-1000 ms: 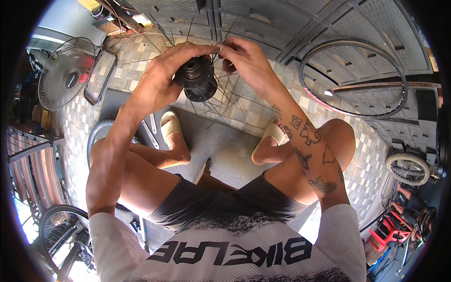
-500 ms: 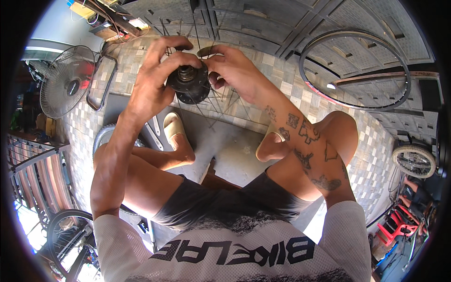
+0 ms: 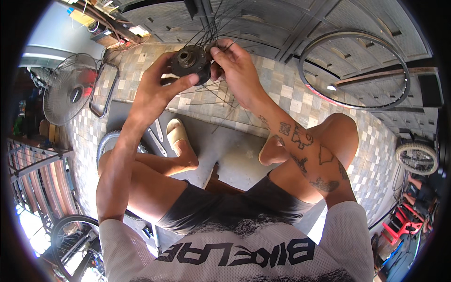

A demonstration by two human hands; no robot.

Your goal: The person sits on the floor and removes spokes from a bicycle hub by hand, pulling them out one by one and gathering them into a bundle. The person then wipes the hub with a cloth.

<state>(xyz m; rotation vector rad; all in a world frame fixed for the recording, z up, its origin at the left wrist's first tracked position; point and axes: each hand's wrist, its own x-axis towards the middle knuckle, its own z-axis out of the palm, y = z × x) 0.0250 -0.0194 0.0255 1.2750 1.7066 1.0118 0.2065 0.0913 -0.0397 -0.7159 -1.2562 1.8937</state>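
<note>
A black bicycle hub [image 3: 191, 62] is held up in front of me, its axle end facing me. My left hand [image 3: 162, 84] wraps round the hub's left side, thumb along its lower edge. On the other side, my right hand [image 3: 235, 66] pinches at the hub's flange, where the spokes come together. Thin dark spokes [image 3: 206, 32] are bunched above the hub, and others hang loosely below it over the floor. The fingertips of my right hand partly cover the flange, so I cannot make out exactly which spokes they hold.
A bare black rim [image 3: 306, 75] leans against the grey cabinets [image 3: 263, 28] at the right. To the left stands a fan [image 3: 70, 89]. Two flat metal tools [image 3: 157, 141] lie on the grey mat [image 3: 225, 141] near my left foot. A small wheel [image 3: 416, 159] is at far right.
The hub has tilted and turned so its axle end faces me more. The upper spokes have gathered into a bunch, and my left fingers have moved from its top to its side.
</note>
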